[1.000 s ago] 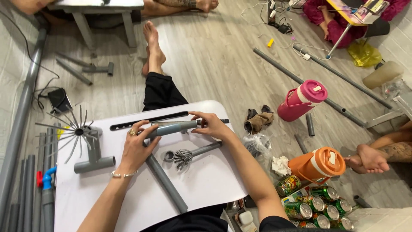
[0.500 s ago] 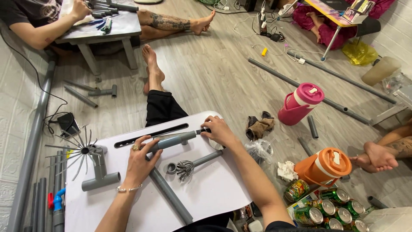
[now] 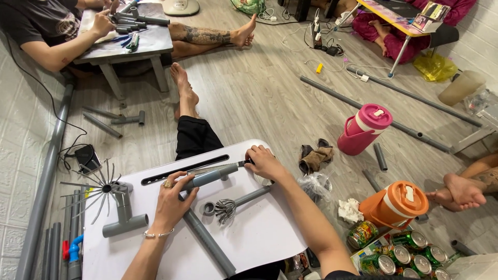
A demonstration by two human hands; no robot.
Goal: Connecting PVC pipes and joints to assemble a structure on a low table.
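While the left hand (image 3: 171, 199) grips a grey pipe (image 3: 210, 177) over the white surface (image 3: 259, 233), the right hand (image 3: 264, 162) closes on a thin rod, seemingly at its end; one spoked fitting (image 3: 111, 199) stands finished, another (image 3: 225, 207) lies loose.

Grey pipe piece (image 3: 210, 176) held level over white lap table (image 3: 259, 233)

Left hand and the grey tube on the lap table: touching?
Touching. The head view shows the left hand wrapped around the grey tube, fingers closed over its lower end, with no gap. The right hand grips the thin rod end.
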